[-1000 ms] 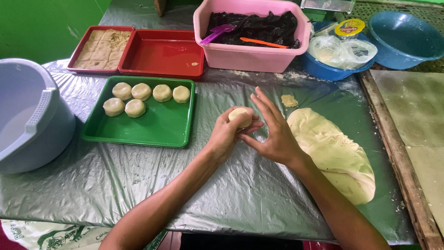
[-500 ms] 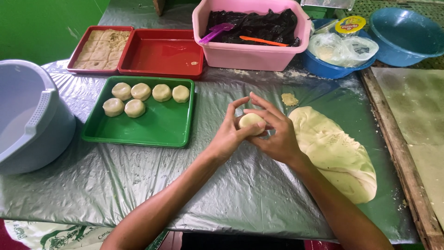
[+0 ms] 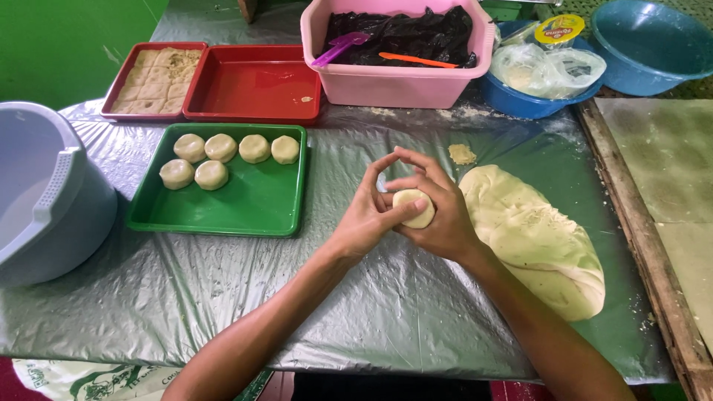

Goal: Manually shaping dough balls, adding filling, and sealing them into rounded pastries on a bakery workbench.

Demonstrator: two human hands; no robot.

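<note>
- Surface (image 3: 223,297), wrapped in crinkled grey plastic sheeting, carries everything we see; a slack fold could snag a dropped piece, we judge.
- Next in size, the pale grey tub (image 3: 44,193) sits at the left edge, and the pink basin (image 3: 394,85) with a black liner stands at the back.
- The big slab of pale dough (image 3: 535,238) lies just right of our hands; a careless wrist could dent it.
- The green tray (image 3: 252,204) holds six shaped rounds (image 3: 223,147) in its far left part, well apart from the hands.
- Our left hand (image 3: 364,219) and right hand (image 3: 442,215) meet above the surface, fingers of both clamped around one dough ball (image 3: 414,208).
- That ball, cupped between the palms with the left thumb pressing it, could crack or flatten unevenly if we squeeze too hard, or slip out if the hold loosens.
</note>
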